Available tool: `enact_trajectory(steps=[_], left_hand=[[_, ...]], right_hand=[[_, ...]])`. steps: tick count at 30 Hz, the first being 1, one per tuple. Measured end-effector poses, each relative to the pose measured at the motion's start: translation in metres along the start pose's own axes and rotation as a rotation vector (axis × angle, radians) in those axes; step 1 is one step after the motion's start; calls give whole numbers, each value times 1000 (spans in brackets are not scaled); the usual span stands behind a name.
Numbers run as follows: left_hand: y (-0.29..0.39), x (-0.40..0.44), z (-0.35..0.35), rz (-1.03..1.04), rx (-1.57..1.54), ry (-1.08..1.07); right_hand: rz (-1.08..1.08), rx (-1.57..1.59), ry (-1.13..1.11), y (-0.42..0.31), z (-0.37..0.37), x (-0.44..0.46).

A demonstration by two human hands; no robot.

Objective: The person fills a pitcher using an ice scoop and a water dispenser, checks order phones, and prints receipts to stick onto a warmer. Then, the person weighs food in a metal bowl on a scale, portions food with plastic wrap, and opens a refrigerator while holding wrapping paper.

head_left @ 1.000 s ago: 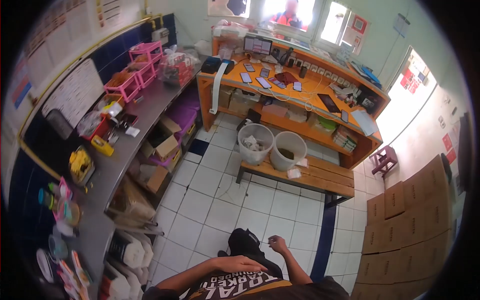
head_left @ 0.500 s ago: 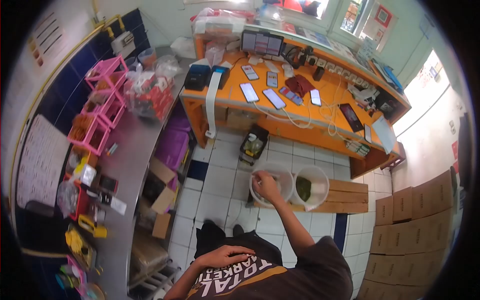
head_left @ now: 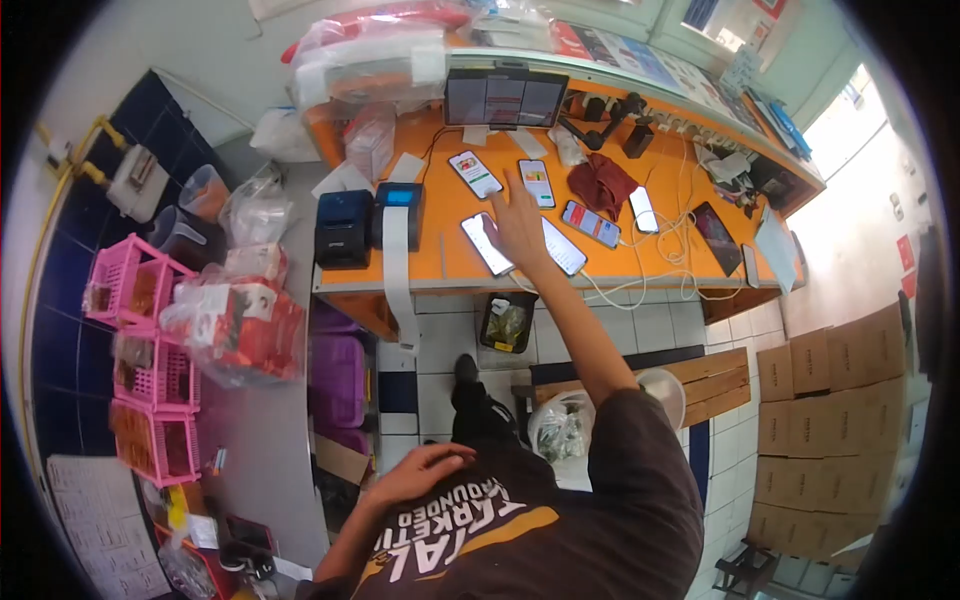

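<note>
Over the orange desk, my right hand reaches forward with its fingers spread and nothing held. It is among several phones: one lies beyond it with a lit screen, another just past its fingertips. A white-screened phone is on its left, partly under the thumb side, and one more lies to its right. Whether a fingertip touches a screen cannot be made out. My left hand rests near the front of my dark shirt, empty, fingers extended.
Two label printers and a tablet screen stand on the desk. White cables trail across its right part. Below are a wooden bench and a bucket. Pink baskets line the left counter; cartons are stacked at right.
The view has moved up to the desk. My right hand has gone from low beside my body, past the bucket, out over the phones. My left hand stays by the shirt.
</note>
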State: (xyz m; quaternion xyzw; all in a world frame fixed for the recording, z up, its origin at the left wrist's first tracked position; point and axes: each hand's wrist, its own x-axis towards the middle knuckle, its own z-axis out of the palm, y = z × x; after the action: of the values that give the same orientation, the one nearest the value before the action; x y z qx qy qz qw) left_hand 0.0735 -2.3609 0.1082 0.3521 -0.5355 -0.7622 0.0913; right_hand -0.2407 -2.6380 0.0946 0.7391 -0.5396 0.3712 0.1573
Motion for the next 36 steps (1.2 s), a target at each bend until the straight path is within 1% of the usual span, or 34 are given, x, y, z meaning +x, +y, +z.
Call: enact_trajectory(steps=[1,3,4,5,6,8,10,12,16,19,20,22,24,27,32,34,35,36], left_hand=[[0,17,-20,-3,3,12],[19,48,-48,25,-37,140],[33,60,-58,36,-71,213],[41,72,-68,74,-141,231],[50,83,-79,60,-149,228],[66,102,-98,41,-277,204],[75,117,-111,14,-274,212],[77,129,-125,25,-248,201],[94,141,-144,-10,-211,194],[99,146,-152,-33,-259,180],[100,149,-154,-34,-267,168],[102,153,-153,-48,-271,165],[103,158,-154,-50,-241,118],[97,161,-156,-45,-180,113],[102,162,-156,-56,-164,121],[99,160,-161,-59,-175,162],[94,164,-161,-37,-189,142],[88,160,-164,-22,-208,155]], right_hand=[[-28,-38,30,16,16,23],[-99,-48,94,53,49,66],[-86,-42,69,70,66,79],[-120,-45,101,87,82,97],[-152,-47,136,102,97,110],[-109,-97,84,121,115,126],[-73,-149,33,133,129,126],[-97,-156,-50,142,141,113],[-43,-186,-173,139,149,78],[-41,-167,-126,130,143,68],[-41,-157,-144,127,142,65],[7,-144,-134,126,143,64],[11,-148,-132,126,141,64],[29,-118,-131,125,137,59],[23,-147,-86,123,137,59],[21,-113,-101,114,136,60],[17,-68,-120,104,138,62],[-56,-101,-54,89,142,64]])
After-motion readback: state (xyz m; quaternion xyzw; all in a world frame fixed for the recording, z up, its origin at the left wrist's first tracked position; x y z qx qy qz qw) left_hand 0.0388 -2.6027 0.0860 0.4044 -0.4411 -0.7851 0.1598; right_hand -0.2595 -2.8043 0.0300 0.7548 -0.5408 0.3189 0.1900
